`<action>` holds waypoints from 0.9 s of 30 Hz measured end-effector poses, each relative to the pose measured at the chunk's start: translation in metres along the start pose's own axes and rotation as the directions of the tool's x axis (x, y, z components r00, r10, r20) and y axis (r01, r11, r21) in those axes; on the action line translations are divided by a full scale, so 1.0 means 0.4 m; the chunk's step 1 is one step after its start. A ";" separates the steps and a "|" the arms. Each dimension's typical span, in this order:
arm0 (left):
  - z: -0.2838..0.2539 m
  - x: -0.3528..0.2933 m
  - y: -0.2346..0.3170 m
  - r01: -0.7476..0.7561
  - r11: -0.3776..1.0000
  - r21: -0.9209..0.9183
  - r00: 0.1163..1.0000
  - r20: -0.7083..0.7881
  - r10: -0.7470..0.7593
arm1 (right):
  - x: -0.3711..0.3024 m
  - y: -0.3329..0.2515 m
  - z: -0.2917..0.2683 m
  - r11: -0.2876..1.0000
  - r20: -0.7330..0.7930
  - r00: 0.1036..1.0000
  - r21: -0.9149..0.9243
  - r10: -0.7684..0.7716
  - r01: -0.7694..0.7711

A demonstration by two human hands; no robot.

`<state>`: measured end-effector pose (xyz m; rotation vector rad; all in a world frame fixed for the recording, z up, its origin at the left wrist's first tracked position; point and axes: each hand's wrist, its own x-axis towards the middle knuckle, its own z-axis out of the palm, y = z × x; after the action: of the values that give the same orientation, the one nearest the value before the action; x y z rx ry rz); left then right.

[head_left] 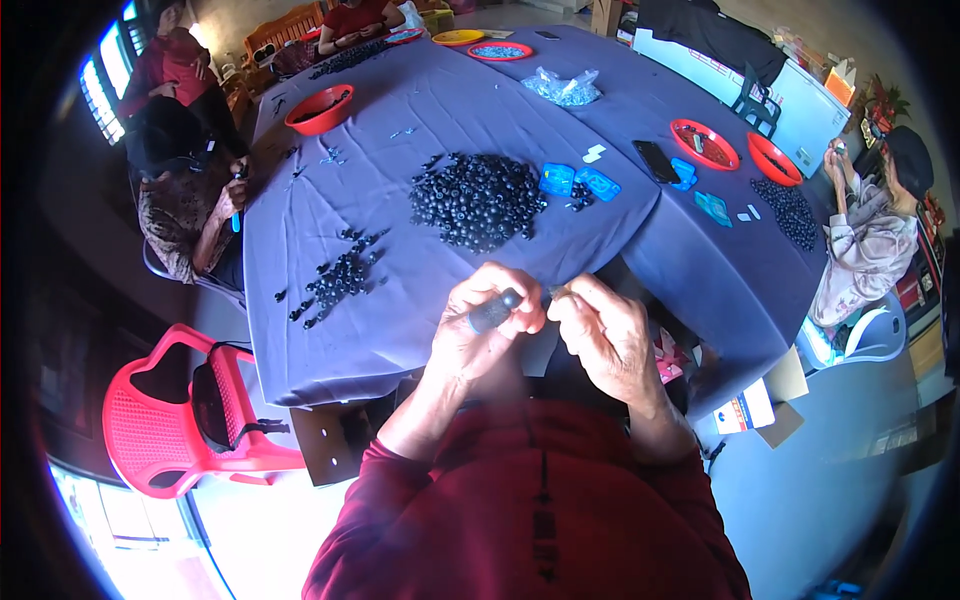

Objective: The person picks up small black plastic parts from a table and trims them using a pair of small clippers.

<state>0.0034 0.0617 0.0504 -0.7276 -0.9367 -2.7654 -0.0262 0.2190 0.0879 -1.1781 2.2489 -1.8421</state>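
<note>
My left hand is closed around a short black cylindrical part with a rounded knob at one end, held just off the table's near edge. Close beside it, my right hand pinches something small and dark between thumb and fingertips; its kind is too small to make out. Beyond my hands lies a large heap of small round black parts on the cloth-covered table. To the left spreads a looser group of black pieces. Two blue plastic cases sit at the heap's right side, with a few black parts near them.
Red bowls and a clear bag of small parts stand on the purple-grey cloth. A phone lies to the right. Co-workers sit at the left and right. A red plastic chair stands at lower left.
</note>
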 end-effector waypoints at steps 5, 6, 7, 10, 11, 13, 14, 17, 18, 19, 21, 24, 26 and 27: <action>-0.006 -0.002 0.002 0.013 0.980 -0.198 1.000 0.015 -0.010 | -0.001 -0.007 0.019 0.998 -0.007 0.998 -0.015 -0.064 0.064; -0.009 -0.001 0.001 -0.017 0.966 -0.259 1.000 0.013 0.021 | 0.000 -0.008 0.021 0.998 -0.005 0.998 -0.015 -0.065 0.065; -0.016 -0.001 0.001 -0.019 0.966 -0.259 1.000 0.011 0.023 | 0.001 -0.010 0.023 0.998 0.002 0.998 -0.003 -0.067 0.067; -0.030 0.002 0.000 0.029 0.958 -0.284 0.998 0.056 -0.013 | 0.001 -0.013 0.023 0.997 -0.005 0.997 -0.009 -0.071 0.071; -0.034 0.004 0.000 0.050 0.959 -0.279 0.997 0.076 -0.029 | 0.002 -0.010 0.025 0.997 -0.021 0.997 -0.025 -0.070 0.070; -0.035 0.005 0.001 0.069 0.960 -0.272 0.994 0.097 -0.044 | 0.005 -0.010 0.026 0.997 -0.019 0.998 -0.040 -0.067 0.066; -0.031 0.006 0.002 0.061 0.969 -0.240 0.994 0.101 -0.038 | 0.006 -0.010 0.026 0.997 -0.020 0.998 -0.056 -0.061 0.059; -0.033 0.003 0.003 0.062 0.980 -0.192 0.996 0.076 -0.048 | 0.011 -0.016 0.028 0.996 -0.011 0.998 -0.069 -0.061 0.060; -0.034 0.003 0.003 0.070 0.982 -0.176 0.997 0.044 -0.063 | 0.012 -0.016 0.029 0.996 -0.012 0.998 -0.069 -0.061 0.060; -0.032 0.004 0.001 0.071 0.982 -0.176 0.997 0.044 -0.064 | 0.014 -0.017 0.030 0.992 -0.028 0.995 -0.094 -0.092 0.089; -0.026 0.006 -0.004 0.015 0.991 -0.134 1.000 0.027 -0.012 | 0.018 -0.021 0.033 0.986 -0.045 0.991 -0.119 -0.123 0.117; -0.017 0.007 -0.005 -0.023 0.993 -0.116 0.999 -0.030 0.019 | 0.023 -0.023 0.037 0.982 -0.038 0.987 -0.106 -0.159 0.154; -0.019 0.005 -0.006 -0.027 0.996 -0.086 0.998 -0.054 0.023 | 0.023 -0.007 0.042 0.978 -0.032 0.986 -0.135 -0.162 0.157; -0.021 0.004 -0.007 -0.033 0.998 -0.054 0.996 -0.079 0.028 | 0.024 -0.009 0.040 0.978 -0.031 0.986 -0.135 -0.164 0.158</action>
<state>-0.0020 0.0589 0.0438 -0.6305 -0.8299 -2.7813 -0.0240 0.2003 0.0899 -1.3939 2.3978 -1.8100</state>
